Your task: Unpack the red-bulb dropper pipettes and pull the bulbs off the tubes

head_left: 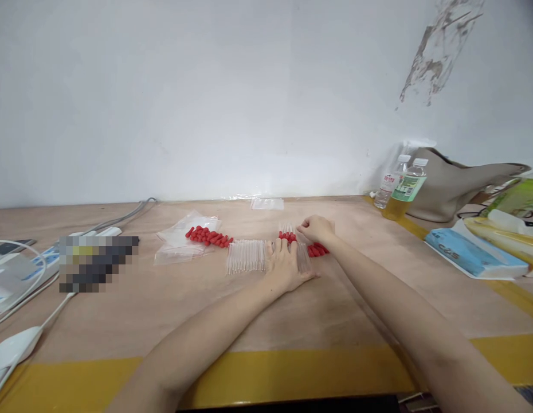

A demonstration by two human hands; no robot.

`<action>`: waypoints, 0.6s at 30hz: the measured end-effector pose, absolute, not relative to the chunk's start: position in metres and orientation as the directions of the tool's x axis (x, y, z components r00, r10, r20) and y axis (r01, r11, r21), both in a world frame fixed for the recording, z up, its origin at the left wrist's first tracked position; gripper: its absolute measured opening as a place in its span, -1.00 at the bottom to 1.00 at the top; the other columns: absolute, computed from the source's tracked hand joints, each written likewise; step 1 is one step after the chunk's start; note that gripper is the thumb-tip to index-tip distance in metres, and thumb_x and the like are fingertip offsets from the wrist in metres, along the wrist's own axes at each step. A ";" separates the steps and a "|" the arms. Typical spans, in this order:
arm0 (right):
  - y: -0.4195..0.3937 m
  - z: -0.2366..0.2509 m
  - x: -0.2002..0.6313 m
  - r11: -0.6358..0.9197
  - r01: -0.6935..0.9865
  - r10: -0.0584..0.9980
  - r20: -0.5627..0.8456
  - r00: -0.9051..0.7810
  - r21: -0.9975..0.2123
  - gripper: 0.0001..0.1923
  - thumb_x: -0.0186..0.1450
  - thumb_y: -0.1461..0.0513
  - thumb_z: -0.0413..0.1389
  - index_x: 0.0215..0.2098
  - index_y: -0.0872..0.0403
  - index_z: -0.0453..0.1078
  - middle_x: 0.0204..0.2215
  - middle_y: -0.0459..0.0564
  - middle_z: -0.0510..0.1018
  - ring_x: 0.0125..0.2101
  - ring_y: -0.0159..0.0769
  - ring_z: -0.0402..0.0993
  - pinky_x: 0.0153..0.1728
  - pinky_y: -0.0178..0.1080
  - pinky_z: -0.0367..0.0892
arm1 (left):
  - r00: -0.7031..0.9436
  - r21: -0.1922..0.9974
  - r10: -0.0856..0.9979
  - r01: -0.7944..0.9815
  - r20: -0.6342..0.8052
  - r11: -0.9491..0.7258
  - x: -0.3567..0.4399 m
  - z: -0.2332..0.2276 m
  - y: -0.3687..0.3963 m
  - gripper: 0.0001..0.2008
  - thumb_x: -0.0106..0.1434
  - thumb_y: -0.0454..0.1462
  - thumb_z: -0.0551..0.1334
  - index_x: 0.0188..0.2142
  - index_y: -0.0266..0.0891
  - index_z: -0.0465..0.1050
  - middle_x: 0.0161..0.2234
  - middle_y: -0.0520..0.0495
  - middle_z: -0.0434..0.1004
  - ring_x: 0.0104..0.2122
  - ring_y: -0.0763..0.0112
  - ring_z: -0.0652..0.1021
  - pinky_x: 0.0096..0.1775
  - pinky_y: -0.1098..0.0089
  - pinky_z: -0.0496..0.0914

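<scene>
Right now the left hand [287, 267] lies flat, fingers spread, on a row of thin clear tubes [247, 256] on the tabletop [163, 310]. The right hand [317, 229] pinches something small by the red caps [318, 249]. Tubes look light, slippery, breakable; hold them mid-length.

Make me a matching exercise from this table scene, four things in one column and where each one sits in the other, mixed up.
1. left hand
2. red caps
3. bottles
4. blue packet

a. far right, by the wall
b. flat on the row of clear tubes
c. right side of the table, near the yellow stripe
d. on a clear plastic bag, left of the tubes

Pairs: 1-b, 2-d, 3-a, 4-c
</scene>
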State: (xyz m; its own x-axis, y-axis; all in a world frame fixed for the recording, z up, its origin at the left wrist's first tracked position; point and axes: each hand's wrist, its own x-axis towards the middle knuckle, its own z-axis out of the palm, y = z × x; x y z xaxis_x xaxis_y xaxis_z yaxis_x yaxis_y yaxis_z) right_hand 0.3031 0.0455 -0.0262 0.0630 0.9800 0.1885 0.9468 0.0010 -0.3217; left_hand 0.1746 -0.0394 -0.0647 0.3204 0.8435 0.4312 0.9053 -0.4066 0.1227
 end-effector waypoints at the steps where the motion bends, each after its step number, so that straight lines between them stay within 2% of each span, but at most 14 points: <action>1: 0.050 -0.027 0.301 -0.012 0.944 0.985 0.161 0.068 -0.329 -0.73 0.10 0.04 0.01 -0.48 0.00 0.47 -0.44 0.00 0.54 -0.32 -0.20 0.41 -0.22 -0.17 0.13 | 0.300 0.128 0.853 0.914 0.427 -0.386 0.176 -0.064 -0.038 -0.15 -0.18 0.29 0.06 -0.07 -0.28 0.23 -0.06 -0.27 0.24 -0.01 0.01 0.20 0.04 -0.03 -0.05; 6: 0.060 -0.029 0.290 -0.039 0.931 0.997 0.051 0.061 -0.363 -0.65 0.01 -0.05 0.06 -0.53 0.05 0.45 -0.51 0.03 0.53 -0.42 -0.18 0.43 -0.40 -0.22 0.22 | 0.257 0.154 0.876 0.927 0.407 -0.343 0.181 -0.065 -0.034 -0.19 -0.17 0.29 0.08 -0.14 -0.32 0.25 -0.06 -0.32 0.24 -0.01 -0.02 0.20 0.02 -0.03 -0.03; 11: 0.061 -0.030 0.284 -0.037 0.924 0.999 -0.006 0.038 -0.380 -0.60 -0.10 -0.09 0.13 -0.69 0.09 0.37 -0.69 0.02 0.45 -0.60 -0.24 0.39 -0.56 -0.25 0.22 | 0.290 0.183 0.834 0.892 0.469 -0.413 0.177 -0.069 -0.036 -0.26 -0.10 0.25 0.06 -0.14 -0.30 0.24 -0.08 -0.31 0.25 -0.04 -0.03 0.21 -0.02 -0.05 0.01; 18: 0.062 -0.028 0.285 -0.042 0.906 0.999 -0.016 0.039 -0.421 -0.77 -0.06 0.13 0.15 -0.77 0.07 0.35 -0.79 -0.07 0.39 -0.69 -0.34 0.33 -0.62 -0.31 0.17 | 0.441 0.071 0.724 0.828 0.530 -0.556 0.141 -0.064 -0.059 -0.58 0.12 0.04 0.06 -0.23 -0.24 0.27 -0.22 -0.15 0.32 -0.16 0.16 0.29 -0.08 0.08 0.10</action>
